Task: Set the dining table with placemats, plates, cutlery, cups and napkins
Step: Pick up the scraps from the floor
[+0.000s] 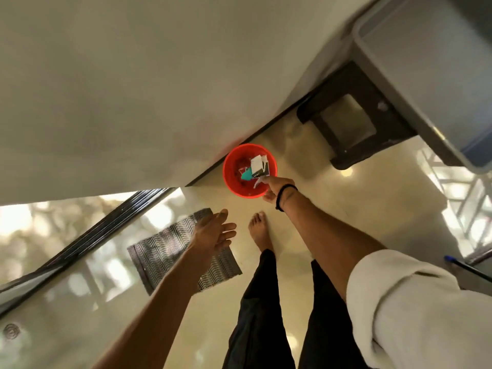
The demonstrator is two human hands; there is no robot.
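Observation:
No table, placemat, plate, cutlery, cup or napkin is in view. A red round bin (231,182) stands on the floor by the wall, holding scraps of paper and packaging. My right hand (275,187) reaches over the bin's near rim, and its fingertips pinch a small pale scrap (259,181) just above the opening. A black band circles that wrist. My left hand (215,231) hovers lower left of the bin with its fingers spread, holding nothing.
A grey zigzag doormat (162,251) lies under my left hand beside a dark sliding-door track (106,225). A dark low stand (354,121) sits at the upper right under a grey appliance (415,62). My bare foot (259,230) is on the glossy tile floor.

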